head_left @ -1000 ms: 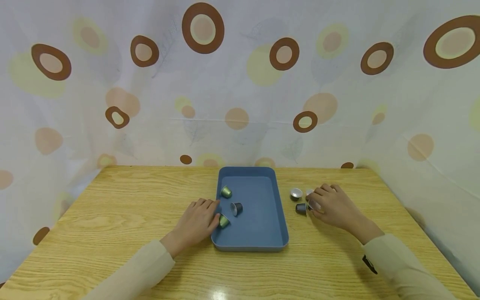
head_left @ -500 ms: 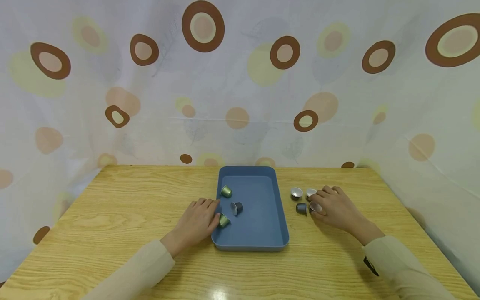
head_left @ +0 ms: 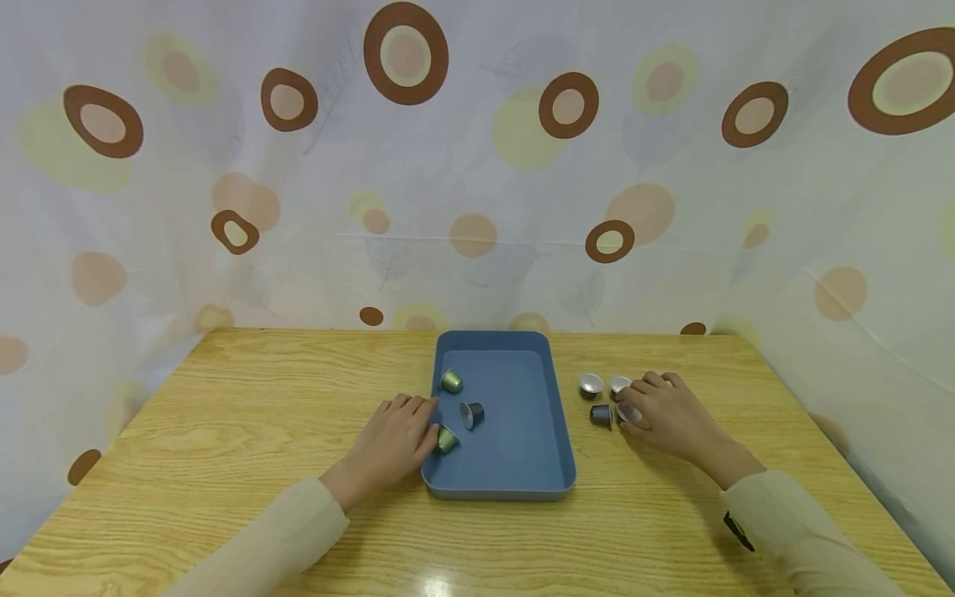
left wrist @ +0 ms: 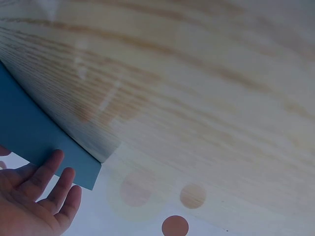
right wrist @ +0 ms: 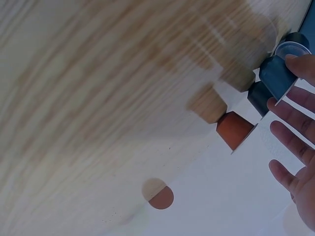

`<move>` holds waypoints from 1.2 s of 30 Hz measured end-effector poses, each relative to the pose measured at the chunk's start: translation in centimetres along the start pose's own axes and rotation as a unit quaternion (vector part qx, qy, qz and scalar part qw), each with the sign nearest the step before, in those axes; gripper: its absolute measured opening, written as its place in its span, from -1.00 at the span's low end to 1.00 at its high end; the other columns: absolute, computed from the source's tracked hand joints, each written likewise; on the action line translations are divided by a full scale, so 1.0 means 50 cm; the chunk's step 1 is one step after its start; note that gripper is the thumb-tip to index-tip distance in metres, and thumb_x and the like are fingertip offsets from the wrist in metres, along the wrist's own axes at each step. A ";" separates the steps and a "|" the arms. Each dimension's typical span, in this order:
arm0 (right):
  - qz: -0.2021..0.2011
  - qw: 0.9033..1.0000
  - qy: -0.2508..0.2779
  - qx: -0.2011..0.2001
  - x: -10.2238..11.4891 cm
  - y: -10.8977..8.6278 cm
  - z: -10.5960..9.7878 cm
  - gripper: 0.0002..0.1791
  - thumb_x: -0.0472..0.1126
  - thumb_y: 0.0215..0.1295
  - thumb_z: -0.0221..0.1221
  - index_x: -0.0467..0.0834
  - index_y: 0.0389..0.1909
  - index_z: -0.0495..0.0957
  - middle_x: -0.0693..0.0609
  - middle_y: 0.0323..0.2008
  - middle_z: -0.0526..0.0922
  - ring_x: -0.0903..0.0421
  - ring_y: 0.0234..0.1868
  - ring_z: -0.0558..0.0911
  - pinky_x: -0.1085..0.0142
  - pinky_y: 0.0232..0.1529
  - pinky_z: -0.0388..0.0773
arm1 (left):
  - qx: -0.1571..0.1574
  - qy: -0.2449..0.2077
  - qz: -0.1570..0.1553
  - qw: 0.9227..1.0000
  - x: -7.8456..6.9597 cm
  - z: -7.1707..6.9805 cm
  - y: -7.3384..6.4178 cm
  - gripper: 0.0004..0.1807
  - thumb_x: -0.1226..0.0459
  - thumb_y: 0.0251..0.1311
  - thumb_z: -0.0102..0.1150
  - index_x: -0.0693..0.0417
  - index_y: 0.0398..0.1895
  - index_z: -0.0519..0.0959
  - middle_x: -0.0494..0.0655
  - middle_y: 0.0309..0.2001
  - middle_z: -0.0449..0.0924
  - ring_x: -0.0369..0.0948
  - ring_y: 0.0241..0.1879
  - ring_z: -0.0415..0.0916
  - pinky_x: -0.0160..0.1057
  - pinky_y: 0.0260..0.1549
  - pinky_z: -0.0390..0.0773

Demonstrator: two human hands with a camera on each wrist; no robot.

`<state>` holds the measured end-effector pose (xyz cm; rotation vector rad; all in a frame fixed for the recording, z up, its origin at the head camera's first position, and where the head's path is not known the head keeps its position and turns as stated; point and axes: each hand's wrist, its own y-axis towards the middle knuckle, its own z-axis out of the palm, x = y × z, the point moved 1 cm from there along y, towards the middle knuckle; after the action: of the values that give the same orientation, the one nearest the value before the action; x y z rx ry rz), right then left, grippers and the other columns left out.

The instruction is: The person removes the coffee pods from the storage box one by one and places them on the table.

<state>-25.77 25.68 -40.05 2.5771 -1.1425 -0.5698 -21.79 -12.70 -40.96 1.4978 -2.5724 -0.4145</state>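
My left hand (head_left: pixel 391 439) rests at the left rim of a blue tray (head_left: pixel 498 491), thumb and index fingertips right at its edge. The left wrist view shows relaxed fingers along the tray's outer wall (left wrist: pixel 29 128). Inside lie a green coffee capsule (head_left: pixel 451 381), a dark capsule (head_left: pixel 473 414) and another green capsule (head_left: pixel 445 439) near the thumb. Right of the tray, my right hand (head_left: pixel 664 414) pinches a silver-lidded dark blue capsule (right wrist: pixel 276 76) between thumb and fingers. An orange-brown capsule (right wrist: pixel 235 129) and a dark capsule (right wrist: pixel 258 96) stand close by.
Beside the tray's right wall stands a silver-lidded capsule (head_left: pixel 591 385), and a dark capsule (head_left: pixel 600 415) lies on its side. Another silver lid (head_left: pixel 620 385) shows by the right fingertips. A patterned cloth (head_left: pixel 477 166) hangs behind the wooden table (head_left: pixel 246 414).
The right hand has shifted very slightly, showing more of the silver lids beside its fingers. The left hand and tray look unmoved.
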 end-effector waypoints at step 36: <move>-0.020 0.999 0.021 -0.016 0.007 0.008 -0.002 -0.49 0.04 -0.23 0.42 -0.14 -0.22 0.57 0.03 -0.28 0.60 0.02 -0.20 0.51 0.01 -0.14 0.43 | -0.002 0.004 0.000 1.000 0.001 0.003 0.001 -0.55 0.09 0.32 -0.15 0.14 0.15 0.43 -0.02 -0.01 0.55 -0.08 0.00 0.45 -0.09 -0.04 0.46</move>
<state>-25.75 25.18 -39.90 2.5786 -1.0613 -0.5346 -21.89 -12.72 -41.10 1.4943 -2.5631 -0.4127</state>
